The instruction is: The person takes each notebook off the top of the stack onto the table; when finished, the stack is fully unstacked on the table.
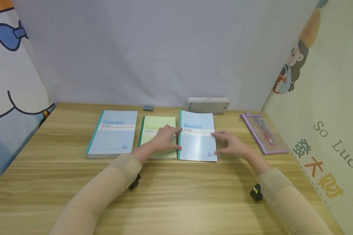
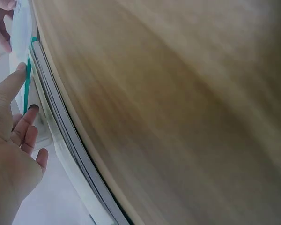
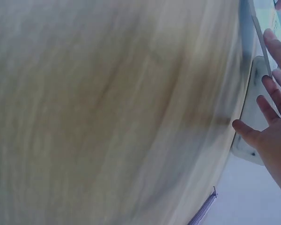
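Note:
A blue Gambit notebook (image 1: 197, 143) with a green spine is held between two hands, right of a smaller yellow-green notebook (image 1: 144, 129). My left hand (image 1: 164, 138) grips its spine edge, thumb and forefinger on the green strip, with the forearm crossing the yellow-green notebook. At the opposite edge, my right hand (image 1: 230, 145) holds on with thumb and fingertips. In the right wrist view the blue notebook's edge (image 3: 261, 37) shows above the tabletop, with the right hand (image 3: 276, 112) beside it and its lower fingers spread. The left wrist view shows the left thumb against the green spine (image 2: 27, 89).
Another blue notebook (image 1: 113, 137), thick, lies at the left. Along the back are a small grey eraser-like block (image 1: 148, 108) and a white case (image 1: 207, 106), partly behind the held notebook. A purple-edged clear pouch (image 1: 263, 132) containing pens lies right. Curtains border the wooden table (image 1: 188, 195).

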`<state>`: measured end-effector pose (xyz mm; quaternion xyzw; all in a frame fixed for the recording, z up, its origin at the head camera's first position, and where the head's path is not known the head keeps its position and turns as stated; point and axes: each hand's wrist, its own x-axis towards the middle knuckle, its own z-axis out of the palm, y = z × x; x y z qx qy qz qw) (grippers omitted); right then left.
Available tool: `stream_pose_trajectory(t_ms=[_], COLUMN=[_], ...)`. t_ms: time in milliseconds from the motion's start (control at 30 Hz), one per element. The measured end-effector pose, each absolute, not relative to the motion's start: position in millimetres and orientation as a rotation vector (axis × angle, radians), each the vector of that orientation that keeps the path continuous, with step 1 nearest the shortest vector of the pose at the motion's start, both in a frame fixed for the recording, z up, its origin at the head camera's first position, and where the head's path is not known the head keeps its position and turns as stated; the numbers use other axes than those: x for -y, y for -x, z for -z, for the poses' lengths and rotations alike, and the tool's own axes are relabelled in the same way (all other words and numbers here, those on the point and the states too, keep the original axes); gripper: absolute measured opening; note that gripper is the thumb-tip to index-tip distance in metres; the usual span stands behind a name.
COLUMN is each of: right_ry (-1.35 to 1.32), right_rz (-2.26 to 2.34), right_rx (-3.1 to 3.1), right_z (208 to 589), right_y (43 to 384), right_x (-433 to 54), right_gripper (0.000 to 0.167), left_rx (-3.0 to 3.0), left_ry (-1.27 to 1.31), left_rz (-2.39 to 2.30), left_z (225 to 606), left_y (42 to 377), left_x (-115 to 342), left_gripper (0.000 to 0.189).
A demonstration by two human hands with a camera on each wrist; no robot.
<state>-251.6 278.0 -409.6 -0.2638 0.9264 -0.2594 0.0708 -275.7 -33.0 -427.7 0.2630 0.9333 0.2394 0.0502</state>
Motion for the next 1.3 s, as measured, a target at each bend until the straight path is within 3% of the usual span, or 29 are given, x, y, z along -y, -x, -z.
stream_pose_trajectory(t_ms=[833,1300], right_ry=[0.751,0.875], right_rz=[0.746,0.731], right_rx=[-2.691,-2.723], right_z=[417.2,380.1], right_y=[256.8,261.2], right_x=[-279.9,-260.4], right_gripper=[0.074,0.075], left_rx=[-2.88,-2.847], left_ry=[-0.893,-0.957], left_rz=[-0.426,-0.56], left_z=[427.0,387.6], left_y=[271.3,263.1], left_x=[29.4,56.1], left_gripper=[0.066,0.071])
